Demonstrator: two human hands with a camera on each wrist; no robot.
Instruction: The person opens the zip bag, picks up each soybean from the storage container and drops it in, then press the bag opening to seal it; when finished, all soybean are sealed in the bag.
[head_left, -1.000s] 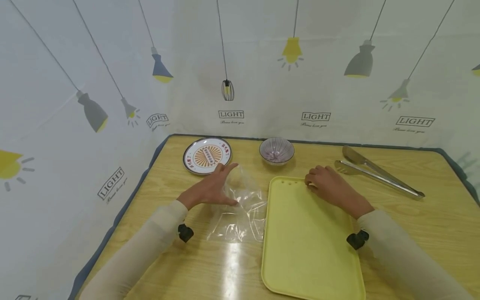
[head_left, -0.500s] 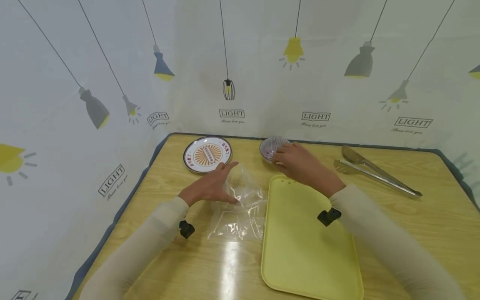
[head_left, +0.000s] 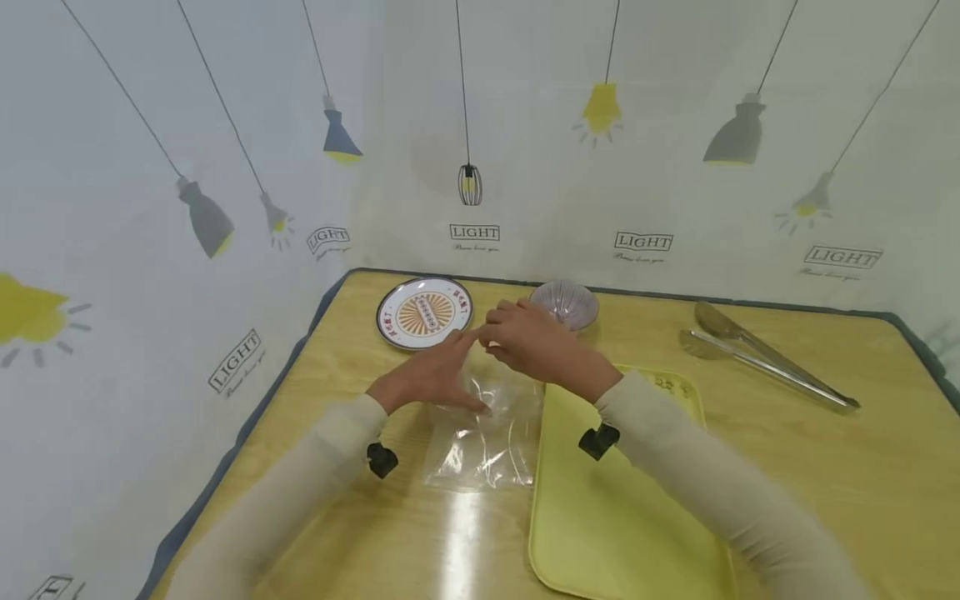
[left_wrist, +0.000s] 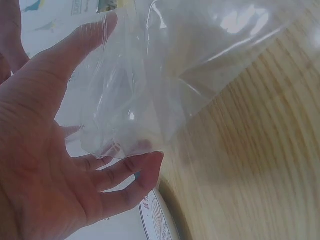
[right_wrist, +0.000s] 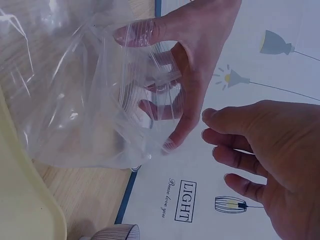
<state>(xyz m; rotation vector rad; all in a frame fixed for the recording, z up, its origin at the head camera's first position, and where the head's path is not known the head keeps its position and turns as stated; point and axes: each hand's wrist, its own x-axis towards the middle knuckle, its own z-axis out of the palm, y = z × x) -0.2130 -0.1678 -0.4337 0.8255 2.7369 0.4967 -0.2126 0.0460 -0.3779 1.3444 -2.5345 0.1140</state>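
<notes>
In the head view my left hand [head_left: 427,375] is at a clear zip bag [head_left: 480,454], which stands up from the table left of the yellow tray [head_left: 615,517]. Its thumb and fingers are spread apart at the bag's mouth, stretching it wide, as the right wrist view shows through the plastic. My right hand [head_left: 536,337] is just beyond that mouth, close to the left fingertips. Thumb and index fingertips [right_wrist: 212,117] come together there, other fingers bent; I cannot tell whether something small is between them. Several small dark bits [head_left: 675,385] show at the tray's far right corner.
A patterned plate [head_left: 425,313] lies at the back left, close beyond the left hand. Behind the right hand stands a striped bowl [head_left: 573,307]. Metal tongs [head_left: 772,362] lie to the tray's right. A printed cloth wall [head_left: 555,192] rises along the table's far edge.
My right hand has moved left from the tray's far edge, past the bowl, to the bag's mouth. The left hand keeps its place at the bag. The head view has shifted slightly.
</notes>
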